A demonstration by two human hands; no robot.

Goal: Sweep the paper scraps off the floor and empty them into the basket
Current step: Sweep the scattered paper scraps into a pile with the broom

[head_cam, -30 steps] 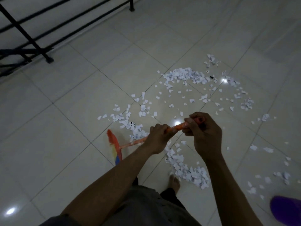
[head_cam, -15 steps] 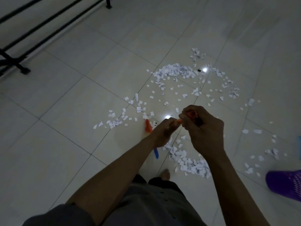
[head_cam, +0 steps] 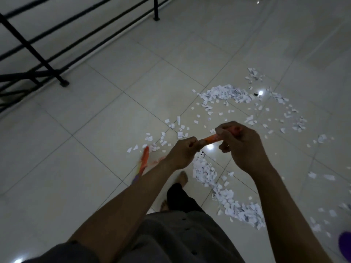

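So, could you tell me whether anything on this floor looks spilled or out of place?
Yes: white paper scraps litter the tiled floor, in a dense band beside the person's foot, a heap farther off and loose bits between. The left hand and right hand grip the broom handle.

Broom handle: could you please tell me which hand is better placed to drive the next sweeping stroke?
Probably the left hand: it grips the broom handle lower down, nearer the broom head. The right hand holds the top end, likelier a pivot.
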